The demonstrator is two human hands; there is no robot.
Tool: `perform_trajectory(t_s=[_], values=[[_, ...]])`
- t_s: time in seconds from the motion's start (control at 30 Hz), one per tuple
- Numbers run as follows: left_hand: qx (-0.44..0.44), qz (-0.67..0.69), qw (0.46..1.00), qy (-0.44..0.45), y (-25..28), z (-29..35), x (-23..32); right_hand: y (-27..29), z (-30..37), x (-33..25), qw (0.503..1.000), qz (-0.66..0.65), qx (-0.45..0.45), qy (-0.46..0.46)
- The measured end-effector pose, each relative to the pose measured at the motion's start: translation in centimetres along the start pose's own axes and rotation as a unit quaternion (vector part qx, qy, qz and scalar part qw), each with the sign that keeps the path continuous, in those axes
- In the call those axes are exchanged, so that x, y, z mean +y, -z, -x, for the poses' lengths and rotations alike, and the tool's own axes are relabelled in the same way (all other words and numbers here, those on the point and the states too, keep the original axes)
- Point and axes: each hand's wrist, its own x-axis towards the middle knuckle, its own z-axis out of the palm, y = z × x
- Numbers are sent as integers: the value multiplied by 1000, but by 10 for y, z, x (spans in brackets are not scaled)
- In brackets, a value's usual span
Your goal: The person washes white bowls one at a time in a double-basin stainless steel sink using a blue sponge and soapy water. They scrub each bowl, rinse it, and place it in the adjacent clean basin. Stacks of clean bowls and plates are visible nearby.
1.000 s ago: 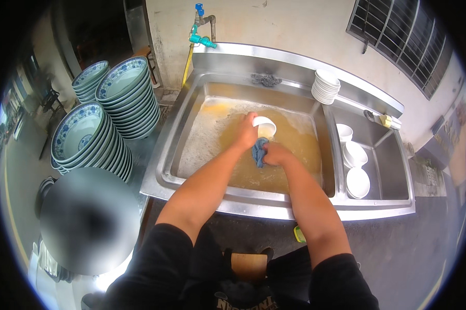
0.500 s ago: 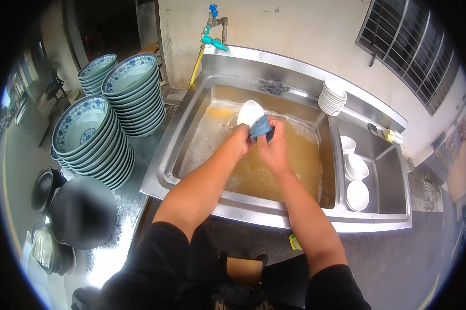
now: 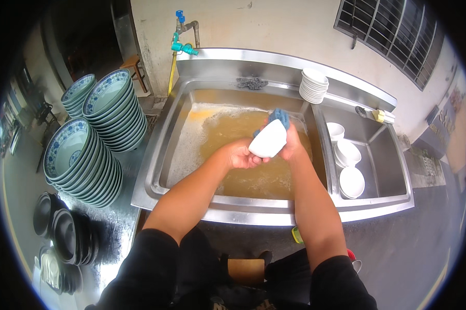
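Above the murky, foamy water (image 3: 228, 129) of the large sink basin, a small white bowl (image 3: 269, 140) is tilted with its outside toward me. My left hand (image 3: 238, 154) grips it by the lower left edge. A wet blue cloth (image 3: 279, 116) shows at the bowl's far side, held in my right hand (image 3: 293, 140); most of those fingers are hidden behind the bowl. The smaller basin to the right holds several white bowls (image 3: 352, 182).
Stacked small white dishes (image 3: 314, 85) stand on the sink's far ledge beside a dark scouring pad (image 3: 252, 83). A teal tap (image 3: 184, 48) is at back left. Tall stacks of blue-patterned bowls (image 3: 67, 150) and black dishes (image 3: 65, 235) fill the left table.
The bowl has come nearer and rightward and turned so its outside faces me. My right hand with the cloth has moved to its far side. The whole view has shifted slightly.
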Motion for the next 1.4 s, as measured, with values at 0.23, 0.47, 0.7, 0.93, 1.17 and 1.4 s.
perform_trajectory(t_s=[0.23,0.47,0.7,0.93,1.17,1.4], values=[[175,26,980,-88,-5,1,13,-16,-6,3,971,-138,189,44],[264,57,934,-236,-9,-15,12,10,-17,27,938,160,304,38],[350,183,885,-245,46,-16,21,44,-23,57,545,838,-13,13],[440,-140,872,-165,34,-14,11,-28,-11,54,834,507,139,168],[247,-198,925,-209,-13,-7,3,-23,-15,34,822,479,142,273],[313,106,902,-277,-21,-5,23,-3,-9,18,987,37,150,-36]])
